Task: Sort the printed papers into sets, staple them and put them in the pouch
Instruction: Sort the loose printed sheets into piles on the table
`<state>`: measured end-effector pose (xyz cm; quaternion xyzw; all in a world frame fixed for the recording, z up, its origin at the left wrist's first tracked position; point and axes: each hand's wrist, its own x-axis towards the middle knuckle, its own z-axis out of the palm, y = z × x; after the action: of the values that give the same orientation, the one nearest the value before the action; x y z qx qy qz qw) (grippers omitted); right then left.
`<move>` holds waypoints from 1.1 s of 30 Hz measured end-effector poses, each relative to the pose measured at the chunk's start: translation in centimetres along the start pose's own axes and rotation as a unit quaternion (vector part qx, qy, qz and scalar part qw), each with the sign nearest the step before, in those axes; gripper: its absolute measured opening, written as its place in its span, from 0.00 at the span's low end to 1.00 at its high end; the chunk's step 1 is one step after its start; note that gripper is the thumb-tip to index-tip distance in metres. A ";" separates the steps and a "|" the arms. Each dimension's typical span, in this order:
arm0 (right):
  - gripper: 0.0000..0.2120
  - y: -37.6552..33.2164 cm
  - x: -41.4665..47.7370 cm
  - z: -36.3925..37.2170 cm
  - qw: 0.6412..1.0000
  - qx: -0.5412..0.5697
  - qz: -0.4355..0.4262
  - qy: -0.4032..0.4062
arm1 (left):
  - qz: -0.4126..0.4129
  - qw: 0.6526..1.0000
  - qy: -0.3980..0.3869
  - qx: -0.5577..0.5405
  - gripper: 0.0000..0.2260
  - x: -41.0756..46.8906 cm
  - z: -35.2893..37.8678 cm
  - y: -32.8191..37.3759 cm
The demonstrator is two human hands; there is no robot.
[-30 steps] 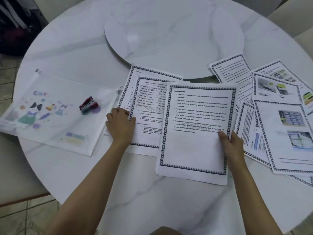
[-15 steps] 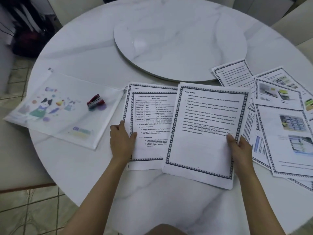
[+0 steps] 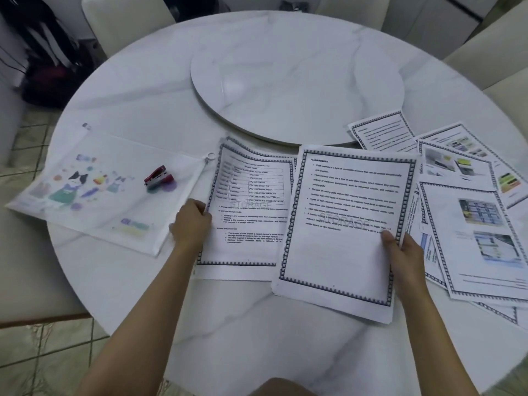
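My right hand (image 3: 404,252) pinches the right edge of a bordered text sheet headed "Flash Memory" (image 3: 343,232), thumb on top. My left hand (image 3: 191,224) grips the left edge of a small stack of bordered sheets with a table on top (image 3: 251,212), which lies flat on the table. The text sheet overlaps that stack's right side. A translucent pouch (image 3: 103,192) with cartoon prints lies at the left. A small red stapler (image 3: 158,176) rests on the pouch. More printed sheets with pictures (image 3: 474,224) are spread at the right.
The round white marble table (image 3: 143,104) carries a raised turntable (image 3: 297,81) in its middle. Pale chairs stand around the table, and a dark bag (image 3: 48,81) sits on the floor at the far left. Bare tabletop lies in front of the papers.
The text sheet in my right hand has shifted right, uncovering more of the stack. My left hand has closed on the stack's left edge. The view has tilted down and back.
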<state>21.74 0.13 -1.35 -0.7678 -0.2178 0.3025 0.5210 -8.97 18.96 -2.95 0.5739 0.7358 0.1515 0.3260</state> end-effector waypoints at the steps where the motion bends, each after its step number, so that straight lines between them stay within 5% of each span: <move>1: 0.50 0.1 0.1 0.0 1.000 0.000 0.003 0.004 | 0.012 0.999 -0.004 -0.031 0.10 -0.2 0.1 0.0; 3: 0.58 0.5 0.3 -0.3 1.000 0.001 -0.002 0.005 | 0.022 0.998 -0.015 -0.058 0.11 -0.8 0.4 -0.1; 5: 0.54 0.4 0.4 -0.4 1.000 0.010 -0.002 -0.010 | 0.031 0.998 -0.015 -0.045 0.13 -1.7 0.7 -0.7; 10: 0.13 -1.0 -0.1 0.2 0.999 0.007 -0.027 -0.030 | 0.057 0.997 0.020 -0.053 0.12 -4.2 0.8 -2.8; 15: 0.10 -1.6 -0.2 1.2 0.998 0.012 -0.028 -0.051 | 0.030 0.995 0.063 -0.078 0.11 -5.8 0.1 -4.0; 19: 0.08 -2.9 -1.0 3.4 0.994 0.029 -0.026 -0.103 | 0.117 0.978 0.141 -0.096 0.14 -7.6 -1.3 -4.0; 21: 0.09 -3.6 -1.6 4.5 0.988 0.044 -0.024 -0.143 | 0.139 0.970 0.095 -0.172 0.13 -8.9 -1.9 -2.8; 25: 0.08 -4.0 -2.6 6.4 0.974 0.039 -0.010 -0.223 | 0.066 0.942 -0.120 -0.305 0.12 -10.8 -1.4 -0.7; 33: 0.07 -2.9 -3.5 6.3 0.981 0.053 0.047 -0.182 | 0.024 0.957 -0.072 -0.280 0.16 -11.7 1.1 -2.8</move>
<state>14.81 3.07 0.44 -0.6807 -0.2564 0.4720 0.4981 -8.83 6.96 -1.88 0.4865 0.6242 0.3179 0.5221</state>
